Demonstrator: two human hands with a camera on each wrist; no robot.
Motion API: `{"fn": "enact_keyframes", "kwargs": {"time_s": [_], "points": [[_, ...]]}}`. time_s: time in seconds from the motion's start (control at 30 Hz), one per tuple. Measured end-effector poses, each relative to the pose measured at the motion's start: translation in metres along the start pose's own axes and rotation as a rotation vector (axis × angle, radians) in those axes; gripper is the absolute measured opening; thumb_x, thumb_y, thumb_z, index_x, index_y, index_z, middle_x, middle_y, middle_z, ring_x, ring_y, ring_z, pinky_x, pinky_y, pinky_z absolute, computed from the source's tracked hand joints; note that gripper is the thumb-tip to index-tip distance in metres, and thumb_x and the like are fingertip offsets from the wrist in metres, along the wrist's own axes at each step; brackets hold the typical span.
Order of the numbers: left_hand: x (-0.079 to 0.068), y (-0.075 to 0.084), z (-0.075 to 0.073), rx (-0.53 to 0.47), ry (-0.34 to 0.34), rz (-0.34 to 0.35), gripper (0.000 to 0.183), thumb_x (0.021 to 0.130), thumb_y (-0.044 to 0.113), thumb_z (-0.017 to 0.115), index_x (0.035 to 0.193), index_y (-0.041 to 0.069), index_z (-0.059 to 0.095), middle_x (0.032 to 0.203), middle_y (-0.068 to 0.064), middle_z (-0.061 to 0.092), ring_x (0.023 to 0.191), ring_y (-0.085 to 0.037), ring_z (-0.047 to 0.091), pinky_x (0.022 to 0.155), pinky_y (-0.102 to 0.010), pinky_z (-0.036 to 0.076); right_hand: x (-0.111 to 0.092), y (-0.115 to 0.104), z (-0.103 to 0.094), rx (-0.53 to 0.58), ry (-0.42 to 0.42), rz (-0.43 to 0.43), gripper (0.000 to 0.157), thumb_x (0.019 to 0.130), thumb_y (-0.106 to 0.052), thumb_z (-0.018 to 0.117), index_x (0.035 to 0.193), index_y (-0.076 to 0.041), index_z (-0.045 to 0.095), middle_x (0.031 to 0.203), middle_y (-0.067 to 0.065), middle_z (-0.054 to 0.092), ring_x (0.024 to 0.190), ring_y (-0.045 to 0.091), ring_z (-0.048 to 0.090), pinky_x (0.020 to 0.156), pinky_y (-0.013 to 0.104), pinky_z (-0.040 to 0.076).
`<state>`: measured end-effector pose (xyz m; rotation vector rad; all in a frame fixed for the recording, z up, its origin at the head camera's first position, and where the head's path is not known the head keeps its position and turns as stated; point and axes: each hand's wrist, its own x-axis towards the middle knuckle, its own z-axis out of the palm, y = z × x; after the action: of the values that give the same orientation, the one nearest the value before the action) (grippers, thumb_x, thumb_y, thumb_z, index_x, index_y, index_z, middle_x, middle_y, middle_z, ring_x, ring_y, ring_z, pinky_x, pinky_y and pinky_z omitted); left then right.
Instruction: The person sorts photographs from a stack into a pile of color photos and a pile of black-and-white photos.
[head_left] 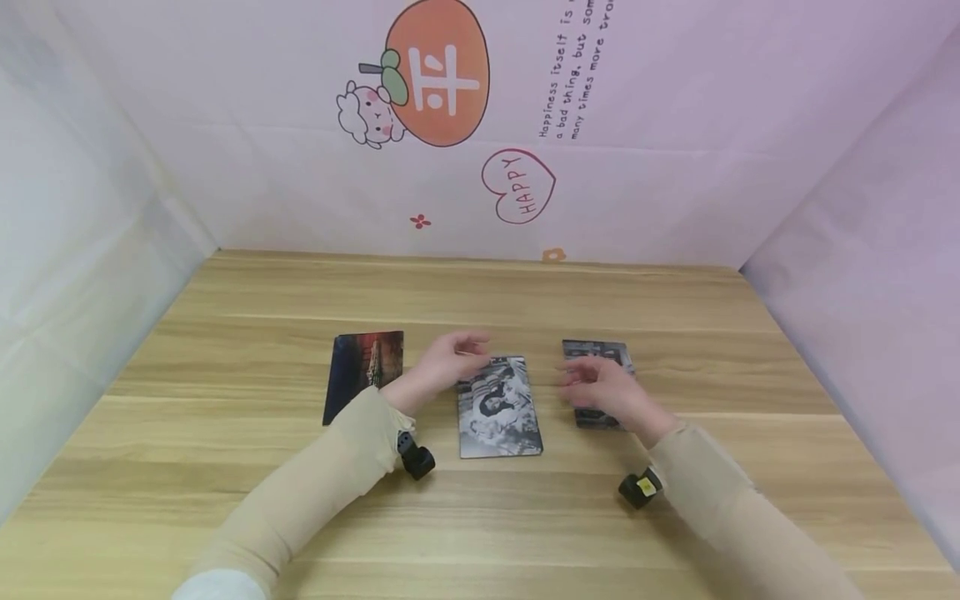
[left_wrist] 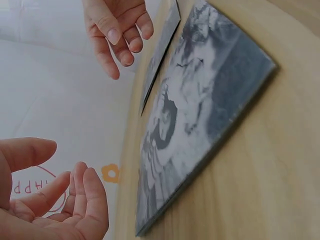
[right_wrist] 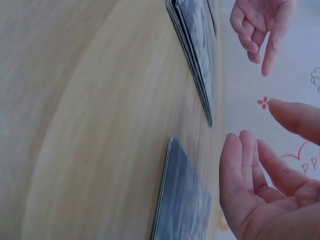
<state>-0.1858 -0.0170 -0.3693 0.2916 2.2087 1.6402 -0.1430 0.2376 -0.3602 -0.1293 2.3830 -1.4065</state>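
Three small piles of picture cards lie in a row. A black-and-white card stack (head_left: 499, 417) is in the middle, its layered edges showing in the right wrist view. My left hand (head_left: 454, 357) hovers by its upper left corner, fingers loosely bent and holding nothing. Above the right-hand grey card pile (head_left: 604, 417) is my right hand (head_left: 600, 385), relaxed and bare, covering part of it in the head view. A dark blue and red card pile (head_left: 352, 367) lies left of my left wrist, partly hidden by the forearm.
The cards lie on a wood-grain table (head_left: 495, 525). A white printed sheet (head_left: 660, 192) with cartoon drawings stands behind it, and pale sheets rise at both sides. Each wrist carries a small black camera (head_left: 417, 458).
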Motion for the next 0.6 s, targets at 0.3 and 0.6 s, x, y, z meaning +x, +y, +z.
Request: {"fn": "enact_keyframes", "kwargs": {"time_s": [0.3, 0.6], "points": [[-0.016, -0.009, -0.012, 0.053, -0.011, 0.034, 0.045, 0.092, 0.009, 0.057, 0.135, 0.001, 0.049, 0.121, -0.019, 0.058, 0.108, -0.028, 0.058, 0.086, -0.033, 0.054, 0.003, -0.003, 0.015, 0.011, -0.012, -0.014, 0.049, 0.085, -0.006, 0.065, 0.129, 0.008, 0.049, 0.111, 0.022, 0.058, 0.091, 0.019, 0.06, 0.083, 0.034, 0.056], [-0.026, -0.018, -0.02, 0.09, 0.006, 0.036, 0.044, 0.091, 0.009, 0.058, 0.133, 0.0, 0.05, 0.118, -0.017, 0.061, 0.11, -0.029, 0.058, 0.086, -0.035, 0.053, 0.006, -0.003, 0.024, -0.029, -0.008, 0.027, 0.048, 0.085, -0.01, 0.066, 0.129, 0.004, 0.051, 0.114, 0.021, 0.06, 0.093, 0.02, 0.06, 0.081, 0.032, 0.056]]}}
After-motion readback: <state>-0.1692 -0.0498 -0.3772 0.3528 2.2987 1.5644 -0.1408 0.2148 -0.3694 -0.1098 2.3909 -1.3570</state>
